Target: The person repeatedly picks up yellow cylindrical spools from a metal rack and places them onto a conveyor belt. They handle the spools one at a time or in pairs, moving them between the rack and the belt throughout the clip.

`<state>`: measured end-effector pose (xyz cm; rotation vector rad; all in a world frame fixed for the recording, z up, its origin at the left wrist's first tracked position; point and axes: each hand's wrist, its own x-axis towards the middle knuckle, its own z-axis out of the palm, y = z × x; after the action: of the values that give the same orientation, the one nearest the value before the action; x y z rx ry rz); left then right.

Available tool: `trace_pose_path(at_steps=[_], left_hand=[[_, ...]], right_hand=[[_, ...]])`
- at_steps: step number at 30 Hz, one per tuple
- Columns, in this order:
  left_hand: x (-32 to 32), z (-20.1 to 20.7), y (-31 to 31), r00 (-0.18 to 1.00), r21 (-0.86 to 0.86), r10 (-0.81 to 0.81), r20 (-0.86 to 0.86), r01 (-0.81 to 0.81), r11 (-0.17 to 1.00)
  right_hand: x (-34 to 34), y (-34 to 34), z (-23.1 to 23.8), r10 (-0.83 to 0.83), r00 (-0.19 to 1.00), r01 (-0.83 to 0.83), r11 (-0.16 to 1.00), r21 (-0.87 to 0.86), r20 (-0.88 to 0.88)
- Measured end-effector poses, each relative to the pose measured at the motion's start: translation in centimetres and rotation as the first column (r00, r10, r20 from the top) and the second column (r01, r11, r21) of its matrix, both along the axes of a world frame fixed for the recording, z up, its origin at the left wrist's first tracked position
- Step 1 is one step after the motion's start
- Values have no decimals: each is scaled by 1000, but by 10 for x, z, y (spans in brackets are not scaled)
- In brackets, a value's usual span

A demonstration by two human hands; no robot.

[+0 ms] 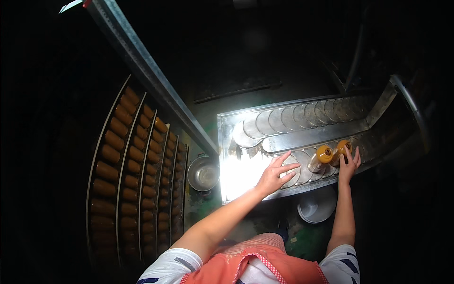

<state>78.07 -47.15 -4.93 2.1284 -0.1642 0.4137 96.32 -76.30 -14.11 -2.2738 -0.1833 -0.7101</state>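
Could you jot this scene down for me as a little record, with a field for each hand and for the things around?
Left hand: left hand, fingers spread above the conveyor
Right hand: right hand, fingers at the right amber-topped vessel; firmness of grip unclear
Beside it: left amber-topped vessel
Work surface: metal conveyor with overlapping round plates
Left side: rack with brown cylindrical vessels
Below: metal pot, white bucket
Light: bright glare at conveyor's left end, dark surroundings

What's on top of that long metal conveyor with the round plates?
Two orange-topped bottles stand on the near plates. The right hand partly hides the rightmost one; what lies directly beneath them is covered.
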Motion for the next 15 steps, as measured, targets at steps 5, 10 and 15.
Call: trace_pose_path(at_steps=[5,10,15], left_hand=[[-231,60,161,973,-286,225,-47,-228,931],[-438,175,342,773,-133,624,113,-610,781],[-600,279,495,280,40,953,111,-960,278]], right_hand=[[-139,61,-7,233,965,-259,921,290,123],[-272,320,73,712,669,-738,603,302,213],[-334,545,197,920,192,-981,168,98,343]])
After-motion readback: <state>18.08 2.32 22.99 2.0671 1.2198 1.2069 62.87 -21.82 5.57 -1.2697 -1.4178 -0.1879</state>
